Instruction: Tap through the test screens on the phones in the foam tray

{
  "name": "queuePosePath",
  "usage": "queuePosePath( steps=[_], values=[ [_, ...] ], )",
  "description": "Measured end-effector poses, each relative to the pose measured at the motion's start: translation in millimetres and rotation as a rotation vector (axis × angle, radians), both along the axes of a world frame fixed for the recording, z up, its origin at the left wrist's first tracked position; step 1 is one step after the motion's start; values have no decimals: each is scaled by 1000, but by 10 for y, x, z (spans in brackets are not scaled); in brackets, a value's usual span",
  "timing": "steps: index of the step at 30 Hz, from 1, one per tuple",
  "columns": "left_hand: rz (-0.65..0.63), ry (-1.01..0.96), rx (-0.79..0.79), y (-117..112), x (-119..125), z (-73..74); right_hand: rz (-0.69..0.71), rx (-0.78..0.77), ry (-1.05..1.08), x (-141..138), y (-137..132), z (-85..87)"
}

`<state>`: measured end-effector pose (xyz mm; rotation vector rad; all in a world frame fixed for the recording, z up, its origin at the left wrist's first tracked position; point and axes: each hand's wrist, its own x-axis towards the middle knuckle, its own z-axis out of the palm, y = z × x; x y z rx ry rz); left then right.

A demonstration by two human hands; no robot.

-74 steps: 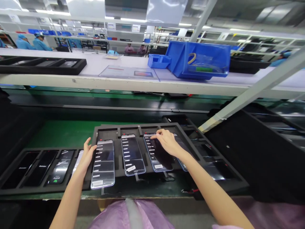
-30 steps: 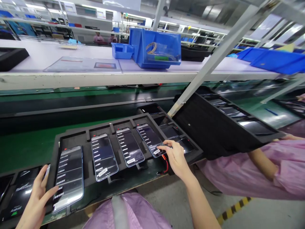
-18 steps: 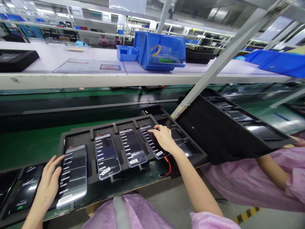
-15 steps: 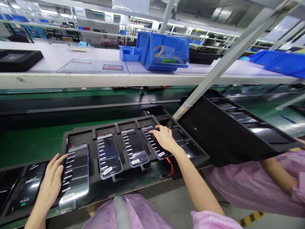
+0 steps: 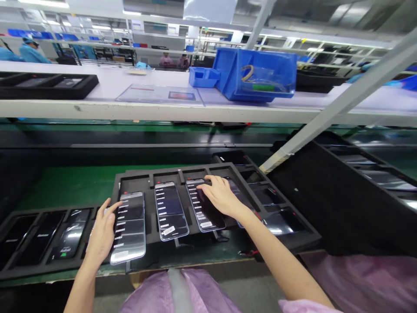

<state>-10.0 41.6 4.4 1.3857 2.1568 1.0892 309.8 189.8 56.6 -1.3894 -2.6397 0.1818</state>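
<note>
Several smartphones lie in a row on a black foam tray (image 5: 149, 237), showing lists of text. My left hand (image 5: 101, 234) is beside the leftmost phone (image 5: 128, 230), fingers apart and index fingertip at its upper left edge. To its right is a second phone (image 5: 171, 211) with a small white label low on its screen. My right hand (image 5: 221, 195) hovers over or touches the upper screen of the third phone (image 5: 203, 206), index finger stretched out, nothing held. Behind my right hand and forearm, a fourth phone (image 5: 235, 191) is mostly hidden.
Another foam tray (image 5: 42, 263) with dark phones is at left; one phone (image 5: 68, 237) shows an Android logo. More phones sit in a tray (image 5: 311, 241) at right, beside a tilted black tray (image 5: 342, 204). A slanted post (image 5: 312, 124) and shelf with blue bins (image 5: 254, 74) stand beyond.
My right hand has gone from the fourth phone to the third. My left hand stays by the leftmost phone. The view has turned left, so the scene sits further right.
</note>
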Motion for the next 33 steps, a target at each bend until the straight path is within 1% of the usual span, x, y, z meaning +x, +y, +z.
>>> queuePosePath(
  steps=[2,7,10,12,15,18,21,24,27,29,33],
  values=[
    [-12,11,6,-4,1,33,39,13,26,-113,-28,28],
    [-23,43,-39,-16,-6,156,211,-28,7,-501,-64,42],
    [-46,53,-52,-26,-10,203,255,-30,-19,-658,-41,0],
    [-64,58,-50,-36,-12,214,261,-10,-10,-689,-30,-21],
    [-89,66,-46,-53,-14,213,229,23,32,-640,-45,-16],
    [-107,66,-59,-63,-13,214,179,34,73,-521,-99,21],
    [-111,26,-68,-69,-12,199,137,27,125,-382,-198,62],
    [-74,-55,-29,-85,-16,134,93,34,182,-266,-352,75],
    [-29,-159,56,-113,-27,34,49,53,230,-190,-539,40],
    [-22,-249,100,-136,-34,-21,28,58,263,-162,-661,-9],
    [-69,-420,51,-185,-23,-50,-21,68,338,-171,-869,-120]
  ],
)
